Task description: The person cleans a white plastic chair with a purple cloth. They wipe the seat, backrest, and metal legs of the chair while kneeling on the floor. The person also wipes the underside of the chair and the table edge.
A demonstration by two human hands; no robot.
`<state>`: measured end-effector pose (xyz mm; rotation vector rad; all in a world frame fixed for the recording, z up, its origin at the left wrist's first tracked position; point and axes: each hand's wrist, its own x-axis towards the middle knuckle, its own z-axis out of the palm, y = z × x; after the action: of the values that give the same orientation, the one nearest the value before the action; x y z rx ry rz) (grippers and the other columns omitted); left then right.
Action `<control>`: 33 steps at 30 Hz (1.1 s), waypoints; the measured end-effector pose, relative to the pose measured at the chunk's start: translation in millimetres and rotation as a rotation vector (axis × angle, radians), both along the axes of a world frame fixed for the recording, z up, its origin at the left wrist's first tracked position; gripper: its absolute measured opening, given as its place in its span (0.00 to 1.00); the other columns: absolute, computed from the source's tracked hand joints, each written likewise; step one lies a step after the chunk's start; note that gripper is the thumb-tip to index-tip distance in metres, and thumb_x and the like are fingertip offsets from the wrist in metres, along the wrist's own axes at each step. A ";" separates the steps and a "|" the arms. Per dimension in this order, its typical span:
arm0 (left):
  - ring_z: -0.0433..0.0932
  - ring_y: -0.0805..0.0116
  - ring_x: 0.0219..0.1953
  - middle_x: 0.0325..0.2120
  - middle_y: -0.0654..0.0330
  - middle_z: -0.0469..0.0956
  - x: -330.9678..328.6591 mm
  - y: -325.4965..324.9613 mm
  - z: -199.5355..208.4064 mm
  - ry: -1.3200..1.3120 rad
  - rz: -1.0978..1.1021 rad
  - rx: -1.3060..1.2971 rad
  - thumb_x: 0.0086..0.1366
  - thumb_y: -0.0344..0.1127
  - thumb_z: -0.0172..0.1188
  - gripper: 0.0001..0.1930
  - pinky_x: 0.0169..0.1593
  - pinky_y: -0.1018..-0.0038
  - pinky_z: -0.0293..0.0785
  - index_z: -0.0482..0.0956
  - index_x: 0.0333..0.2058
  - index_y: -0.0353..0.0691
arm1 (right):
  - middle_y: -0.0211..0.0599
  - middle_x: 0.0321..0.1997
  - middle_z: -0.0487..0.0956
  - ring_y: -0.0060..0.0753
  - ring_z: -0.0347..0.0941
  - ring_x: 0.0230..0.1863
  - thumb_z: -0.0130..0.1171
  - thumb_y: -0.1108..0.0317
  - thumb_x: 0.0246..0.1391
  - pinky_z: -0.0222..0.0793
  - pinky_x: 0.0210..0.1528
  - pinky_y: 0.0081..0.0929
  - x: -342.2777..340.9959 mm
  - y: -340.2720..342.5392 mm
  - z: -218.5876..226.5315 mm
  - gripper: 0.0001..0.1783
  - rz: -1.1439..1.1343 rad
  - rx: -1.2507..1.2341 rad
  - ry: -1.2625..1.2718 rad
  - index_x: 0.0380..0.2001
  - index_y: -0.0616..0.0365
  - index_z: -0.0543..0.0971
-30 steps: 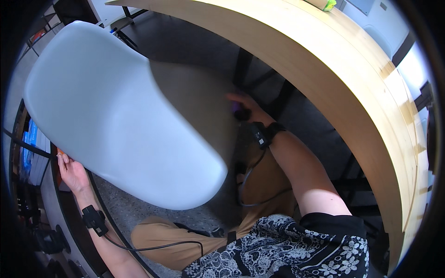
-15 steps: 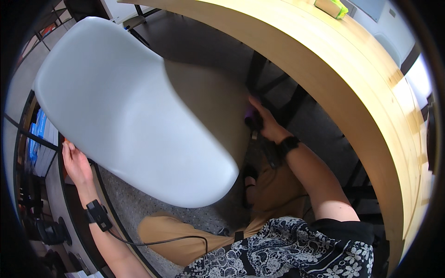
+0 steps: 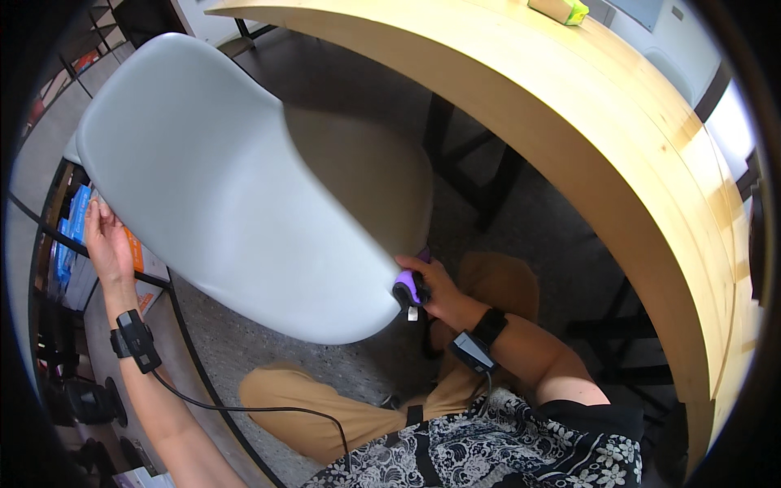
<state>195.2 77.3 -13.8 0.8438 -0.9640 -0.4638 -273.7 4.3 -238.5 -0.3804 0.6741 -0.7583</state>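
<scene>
A pale grey moulded plastic chair (image 3: 220,187) fills the middle of the view, its smooth shell turned toward me. Beside its left edge is my left hand (image 3: 110,244), palm partly showing, fingers raised and loosely bent; whether they touch the chair I cannot tell. Close to the lower right corner of the shell, my right hand (image 3: 439,289) is closed round a purple-and-black hand-held object (image 3: 409,288) with a small light tab below it. Its exact kind is not clear. A shaded brownish surface (image 3: 358,150) shows beyond the chair's right edge.
A curved light-wood table (image 3: 569,130) arches over the right side, with a yellow-green packet (image 3: 561,10) on top. Dark metal legs (image 3: 472,167) stand under it. Shelving on the left holds blue-covered books (image 3: 75,215). A black cable (image 3: 252,407) runs from my left wrist device.
My right hand has come nearer and left with the purple-and-black object, to the chair's corner. My left hand has moved up along the chair's left edge. The chair has shifted slightly.
</scene>
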 end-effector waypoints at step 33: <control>0.75 0.73 0.44 0.39 0.61 0.78 93.7 -54.3 -3.9 0.009 0.233 0.389 0.66 0.45 0.53 0.17 0.49 0.73 0.71 0.74 0.45 0.37 | 0.40 0.31 0.77 0.36 0.76 0.24 0.57 0.56 0.55 0.79 0.31 0.40 6.2 59.0 -21.2 0.17 0.115 0.144 0.141 0.40 0.58 0.73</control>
<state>288.9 23.0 -17.7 1.2881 -0.7645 -0.4593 -267.5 63.3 -259.7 -0.3394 0.8274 -0.5734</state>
